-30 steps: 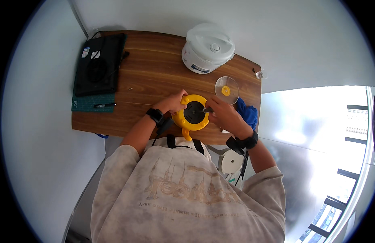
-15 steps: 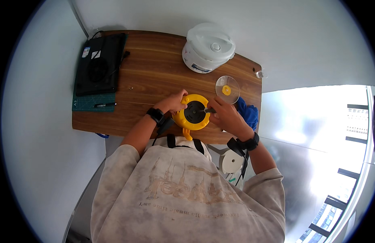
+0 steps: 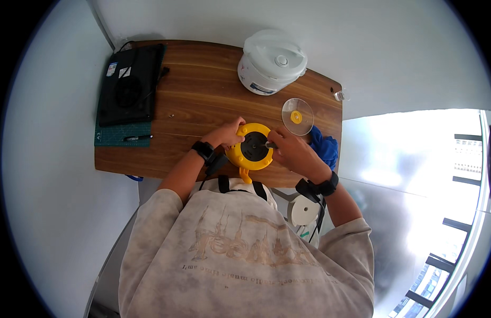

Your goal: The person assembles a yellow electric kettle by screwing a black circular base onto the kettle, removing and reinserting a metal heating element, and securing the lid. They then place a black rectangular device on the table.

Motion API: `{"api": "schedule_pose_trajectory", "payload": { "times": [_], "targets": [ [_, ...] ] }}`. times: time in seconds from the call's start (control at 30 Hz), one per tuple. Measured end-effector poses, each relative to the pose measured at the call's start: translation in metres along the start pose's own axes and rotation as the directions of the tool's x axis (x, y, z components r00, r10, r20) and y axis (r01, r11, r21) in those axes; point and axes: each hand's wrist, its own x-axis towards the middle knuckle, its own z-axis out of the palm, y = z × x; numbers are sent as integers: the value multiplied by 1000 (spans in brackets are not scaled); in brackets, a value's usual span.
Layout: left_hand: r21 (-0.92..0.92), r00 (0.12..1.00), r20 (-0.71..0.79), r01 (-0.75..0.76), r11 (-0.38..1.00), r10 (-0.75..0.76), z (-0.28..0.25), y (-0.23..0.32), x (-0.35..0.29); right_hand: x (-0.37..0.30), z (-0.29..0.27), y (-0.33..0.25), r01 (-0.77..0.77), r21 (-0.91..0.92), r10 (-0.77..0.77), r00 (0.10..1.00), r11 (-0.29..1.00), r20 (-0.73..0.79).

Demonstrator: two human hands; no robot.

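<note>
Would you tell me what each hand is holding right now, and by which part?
The left hand grips the round yellow appliance by its rim; the right hand holds a thin dark tool by its rear end.

Left hand (image 3: 227,134) curled in grip, right hand (image 3: 291,152) pinching, forearms converging

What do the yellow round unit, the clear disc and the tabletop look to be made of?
Yellow round unit: likely moulded plastic, uniform bright colour, smooth, with a dark centre. Clear disc: transparent plastic or possibly glass, as the table shows through it; yellow hub. Tabletop: wood or wood-look laminate, brown grain streaks, matte; which one cannot be told. Left hand and right hand are on the unit.
</note>
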Motion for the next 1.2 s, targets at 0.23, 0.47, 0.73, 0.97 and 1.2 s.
{"api": "schedule_pose_trajectory", "payload": {
  "times": [0.23, 0.47, 0.73, 0.97, 1.2],
  "targets": [
    [-32, 1000, 22, -6, 999, 7, -1, -1, 1, 5, 1, 0, 212, -151, -213, 977, 965, 12],
    [-61, 999, -22, -30, 998, 29, 3, -7, 2, 9, 2, -6, -66, -285, 74, 997, 956, 18],
    [-56, 999, -24, -22, 998, 21, 2, -7, 4, 6, -8, -8, -118, -101, 114, 993, 988, -43],
    [-57, 1000, -14, -16, 998, 15, 3, -5, 2, -2, -3, 4, 14, -27, -16, 997, 1000, -78],
    [-64, 997, -54, -53, 997, 49, 4, -10, 2, 7, 9, -6, -171, -310, 160, 985, 935, -62]
  ]
}}
